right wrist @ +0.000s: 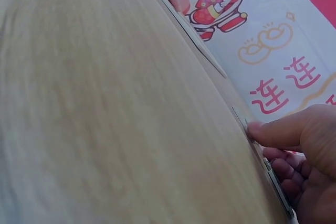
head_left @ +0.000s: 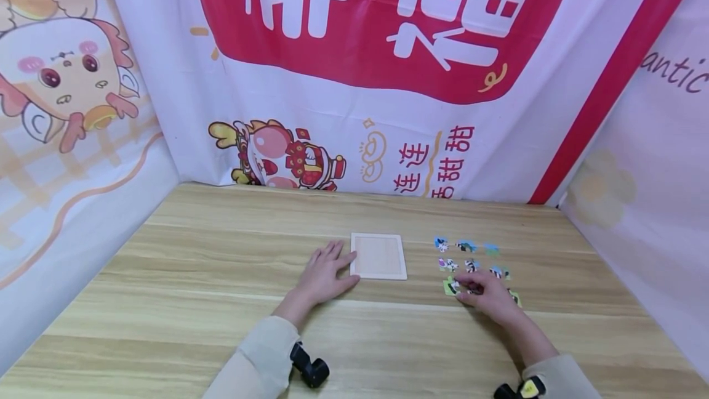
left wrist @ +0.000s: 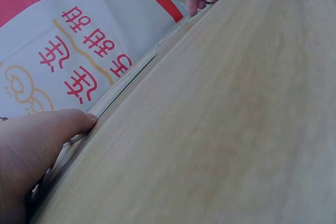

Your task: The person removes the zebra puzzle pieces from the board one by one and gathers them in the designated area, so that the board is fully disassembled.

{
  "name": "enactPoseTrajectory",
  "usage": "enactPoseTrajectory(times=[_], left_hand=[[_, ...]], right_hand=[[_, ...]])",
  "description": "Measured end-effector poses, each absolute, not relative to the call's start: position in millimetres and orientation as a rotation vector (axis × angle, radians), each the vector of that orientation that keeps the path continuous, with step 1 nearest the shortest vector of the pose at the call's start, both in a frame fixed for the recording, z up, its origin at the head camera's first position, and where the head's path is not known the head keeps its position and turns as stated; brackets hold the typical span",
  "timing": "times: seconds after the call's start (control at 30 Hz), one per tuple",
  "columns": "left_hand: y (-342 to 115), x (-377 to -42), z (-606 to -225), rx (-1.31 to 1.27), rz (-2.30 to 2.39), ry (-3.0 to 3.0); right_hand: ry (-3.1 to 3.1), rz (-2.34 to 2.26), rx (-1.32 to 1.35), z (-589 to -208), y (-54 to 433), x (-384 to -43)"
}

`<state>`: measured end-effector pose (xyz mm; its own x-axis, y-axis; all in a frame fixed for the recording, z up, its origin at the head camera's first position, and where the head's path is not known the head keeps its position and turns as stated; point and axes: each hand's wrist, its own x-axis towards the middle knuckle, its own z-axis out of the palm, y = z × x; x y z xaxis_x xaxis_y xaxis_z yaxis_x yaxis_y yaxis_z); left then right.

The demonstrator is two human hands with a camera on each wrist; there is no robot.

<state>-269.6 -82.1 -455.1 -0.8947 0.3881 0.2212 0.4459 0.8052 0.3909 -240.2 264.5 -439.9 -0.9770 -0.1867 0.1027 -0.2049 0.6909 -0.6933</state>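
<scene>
A square white-rimmed tray (head_left: 379, 277) lies flat on the table. My left hand (head_left: 324, 276) rests beside it with fingers spread, thumb and index fingertip at its left edge. To the right, small printed jigsaw pieces lie in rows. My right hand (head_left: 490, 294) is low over the front row, thumb and index finger pinching the right side of a green-edged jigsaw piece (head_left: 448, 287). In the right wrist view, the thumb (right wrist: 278, 132) meets a flat piece's edge and the other fingers curl underneath. The right hand covers part of the front row.
More jigsaw pieces, such as a blue one (head_left: 441, 244) and a green-blue one (head_left: 491, 249), lie behind the right hand. The wood-grain table (head_left: 221, 300) ends at a printed cloth backdrop (head_left: 354, 97), with cloth walls on both sides. A black wrist camera (head_left: 310, 367) sits on the left sleeve.
</scene>
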Motion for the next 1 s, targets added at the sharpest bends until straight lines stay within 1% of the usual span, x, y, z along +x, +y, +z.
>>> enactPoseTrajectory(times=[0.23,0.53,0.8,0.9,1.0], left_hand=[[-83,-270,-456,-0.664,-0.656,-2.863],[-84,-268,-456,-0.662,-0.659,-2.863],[-85,-268,-453,-0.673,-0.706,-2.870],[-86,-267,-448,-0.671,-0.752,-2.881],[-86,-267,-435,-0.665,-0.774,-2.865]], right_hand=[[-2.962,1.230,0.261,-428,262,-240],[-3.002,1.223,0.400,-420,263,-242],[-3.044,1.231,0.360,-411,260,-242],[-3.038,1.178,0.377,-407,258,-243],[-2.999,1.109,0.406,-399,256,-245]])
